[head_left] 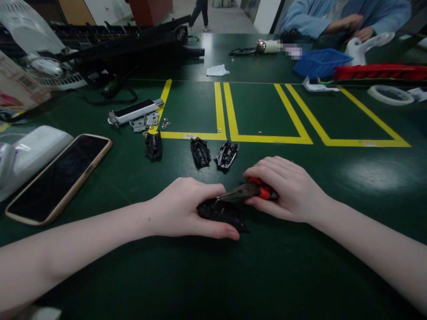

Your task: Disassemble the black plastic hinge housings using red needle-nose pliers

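Note:
My left hand (187,209) is closed around a black plastic housing (225,213) that lies low over the green table. My right hand (283,189) grips needle-nose pliers (245,191) by their red and black handles. The pliers' tips touch the upper edge of the housing, close to my left thumb; what they pinch there is too small to make out. Beyond my hands lie similar black plastic shells, one at left (154,145), one in the middle (200,152) and one with grey edges (227,155).
To the left are a phone (60,178), a white device (40,151), metal brackets (145,121) and small rings (166,123). Yellow tape (273,139) marks the table (333,266). Farther back are a blue bin (320,62), a tape roll (390,95) and another person's hands (353,29).

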The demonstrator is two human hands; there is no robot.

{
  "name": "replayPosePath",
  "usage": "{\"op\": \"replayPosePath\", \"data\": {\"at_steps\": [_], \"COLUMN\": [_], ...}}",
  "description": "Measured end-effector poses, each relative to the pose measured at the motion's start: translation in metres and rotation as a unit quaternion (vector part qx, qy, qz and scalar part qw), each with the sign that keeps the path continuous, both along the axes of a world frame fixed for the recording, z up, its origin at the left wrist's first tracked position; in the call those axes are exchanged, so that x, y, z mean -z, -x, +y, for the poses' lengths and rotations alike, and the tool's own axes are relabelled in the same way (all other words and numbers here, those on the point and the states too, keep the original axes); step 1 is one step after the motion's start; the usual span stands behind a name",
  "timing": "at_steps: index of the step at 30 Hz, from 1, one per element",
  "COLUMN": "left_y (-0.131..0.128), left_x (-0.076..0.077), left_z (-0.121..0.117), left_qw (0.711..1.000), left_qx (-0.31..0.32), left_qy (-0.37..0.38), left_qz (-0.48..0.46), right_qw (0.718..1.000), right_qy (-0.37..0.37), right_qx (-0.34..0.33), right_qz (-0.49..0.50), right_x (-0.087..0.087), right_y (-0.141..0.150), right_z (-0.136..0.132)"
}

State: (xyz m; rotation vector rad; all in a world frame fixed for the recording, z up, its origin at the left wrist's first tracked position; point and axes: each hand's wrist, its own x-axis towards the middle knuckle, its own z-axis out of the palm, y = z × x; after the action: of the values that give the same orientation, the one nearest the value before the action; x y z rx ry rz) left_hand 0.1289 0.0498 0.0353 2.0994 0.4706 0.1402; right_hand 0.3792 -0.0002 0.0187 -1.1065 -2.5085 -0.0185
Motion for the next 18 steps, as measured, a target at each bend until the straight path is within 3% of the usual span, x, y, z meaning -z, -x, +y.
{"op": "replayPosePath", "data": {"at_steps": [10,15,18], "left_y": [0.0016,0.0019,0.0024], "left_x": [0.001,0.002,0.0032], "left_z": [-0.0014,-0.0019,-0.0021], "left_qw": [0.997,0.995,0.993], "left_qx": [0.018,0.033,0.037], "left_qy": [-0.066,-0.089,-0.105], "left_qz": [0.021,0.029,0.029], "right_qw": [1.0,0.972,0.957], "right_qy": [0.006,0.06,0.054], "right_qx": [0.0,0.11,0.161], "right_qz": [0.025,0.199,0.236], "right_x": [-0.0008,-0.0044,-0.003], "right_y": [0.0004,-0.0016,-0.002], "right_z": [-0.0013,-0.0047,-0.0047]}}
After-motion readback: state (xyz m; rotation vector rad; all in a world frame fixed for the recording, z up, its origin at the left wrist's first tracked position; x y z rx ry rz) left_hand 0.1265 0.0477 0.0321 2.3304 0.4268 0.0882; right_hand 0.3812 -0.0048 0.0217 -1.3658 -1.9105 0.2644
